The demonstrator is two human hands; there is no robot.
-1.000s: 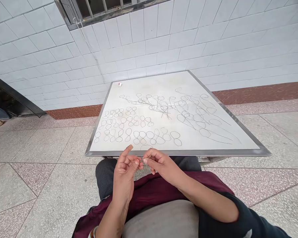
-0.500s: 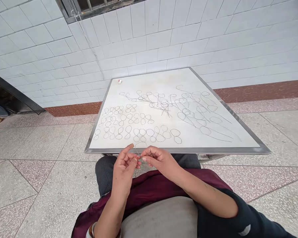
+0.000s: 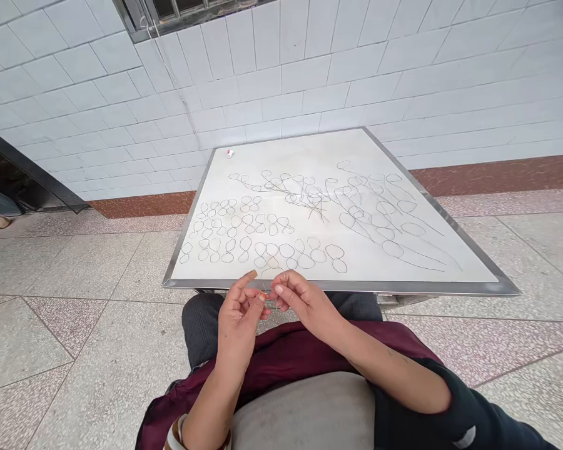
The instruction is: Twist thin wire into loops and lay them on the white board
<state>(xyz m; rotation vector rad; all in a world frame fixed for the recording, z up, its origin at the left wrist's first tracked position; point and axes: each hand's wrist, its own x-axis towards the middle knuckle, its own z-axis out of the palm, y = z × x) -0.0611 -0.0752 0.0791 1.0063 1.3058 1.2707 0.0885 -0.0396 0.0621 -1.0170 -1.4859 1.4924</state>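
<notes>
A thin wire runs between my hands just in front of the table's near edge. My left hand pinches it between thumb and a finger, with the index finger raised. My right hand also pinches the wire, fingertips close beside the left ones. Most of the wire's shape is hidden by the fingers. Just beyond, on the white table, lie several figure-eight wire loops in rough rows. Longer wires with looped ends spread over the right side and the middle.
The table has a metal rim, close to my knees. A small red-and-white object sits at its far left corner. Behind stands a white tiled wall with a barred window and a hanging cord.
My right hand has turned slightly, its fingers curling more, and a curved piece of wire now shows above it. The left hand keeps its pinch. The view has shifted a little.
</notes>
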